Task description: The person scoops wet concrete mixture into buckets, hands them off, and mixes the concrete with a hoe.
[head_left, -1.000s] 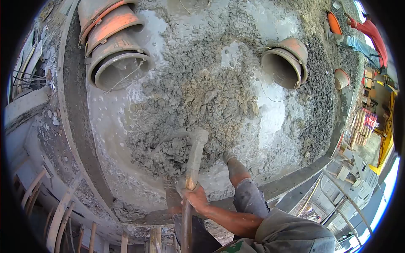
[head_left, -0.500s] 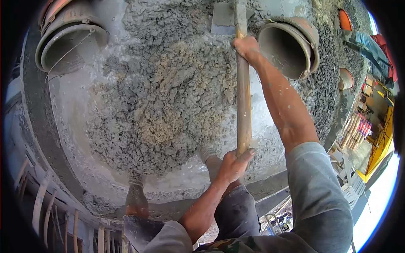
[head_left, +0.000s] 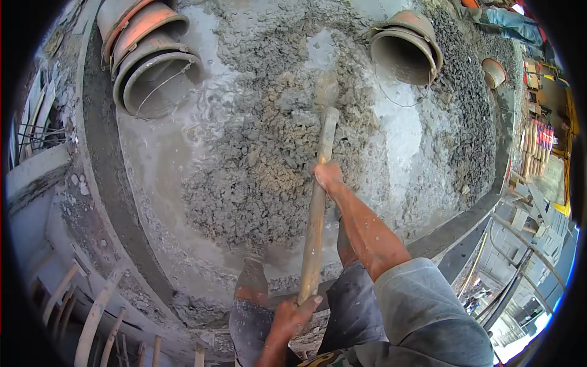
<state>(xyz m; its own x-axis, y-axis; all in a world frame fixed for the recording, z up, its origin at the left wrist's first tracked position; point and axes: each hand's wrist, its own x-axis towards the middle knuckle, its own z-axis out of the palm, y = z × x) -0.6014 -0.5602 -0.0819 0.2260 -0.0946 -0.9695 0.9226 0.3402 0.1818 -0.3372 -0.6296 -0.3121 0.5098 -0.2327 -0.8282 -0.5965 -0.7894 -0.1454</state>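
Observation:
My right hand [head_left: 329,175] is wrapped round the middle of the long wooden handle of a hoe [head_left: 316,226]. Lower down, near my body, my left hand [head_left: 293,317] grips the handle's butt end, its thumb lying along the wood. The far end of the handle reaches into a heap of wet grey concrete mix [head_left: 257,165] with brownish sandy patches. Mix hides the hoe's blade. My bare lower legs stand at the near edge of the heap, the feet out of sight.
Stacked mud-caked buckets [head_left: 162,82] lie tipped at the upper left. More buckets [head_left: 403,55] lie at the upper right, beside dark gravel [head_left: 471,122]. A low concrete edge [head_left: 116,183] borders the slab. Wooden stakes [head_left: 98,318] stand at lower left.
The hoe has come back towards me, its blade passing from view into the mix. Both hands moved down and left in view with the handle. My view has also shifted.

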